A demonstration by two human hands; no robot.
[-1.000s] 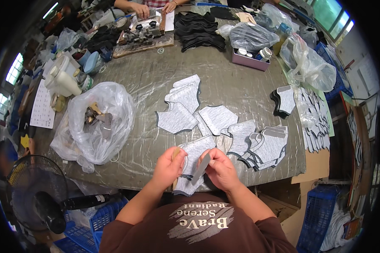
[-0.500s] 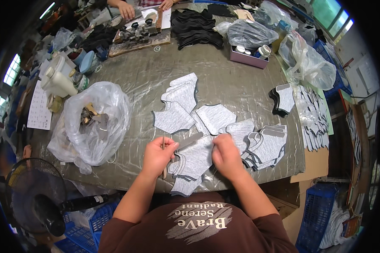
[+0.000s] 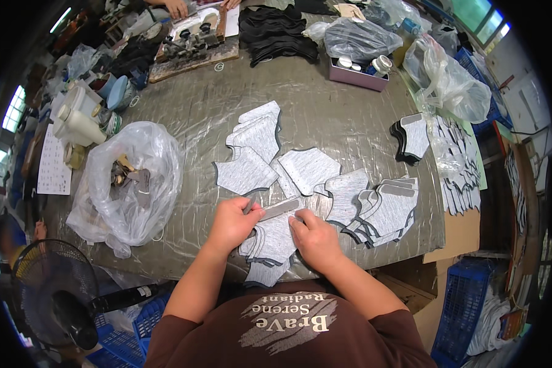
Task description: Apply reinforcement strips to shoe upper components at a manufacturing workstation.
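Both my hands work at a heather-grey cut fabric piece (image 3: 275, 236) with dark edges, the top one of a small overlapping stack near the table's front edge. Along its upper edge lies a narrow dark-grey strip (image 3: 280, 209). My left hand (image 3: 232, 224) is closed at the strip's left end, with a dark slender thing sticking up from its fingers; its kind I cannot tell. At the strip's other end, my right hand (image 3: 316, 238) pinches the piece's right edge between thumb and fingers. More grey pieces (image 3: 246, 168) lie fanned just beyond.
On the left sits a clear plastic bag (image 3: 165, 165) with scraps inside; a fan (image 3: 52, 288) stands below it. Several pieces with strips (image 3: 389, 211) overlap at right, and a small stack (image 3: 414, 138) lies farther off. Opposite, another person's hands (image 3: 176, 8) are beside a clamp-like fixture (image 3: 193, 40).
The strip has come down from my left hand onto the fabric's upper edge. My right hand has shifted slightly left and changed from a fist to a pinch at the piece's edge.
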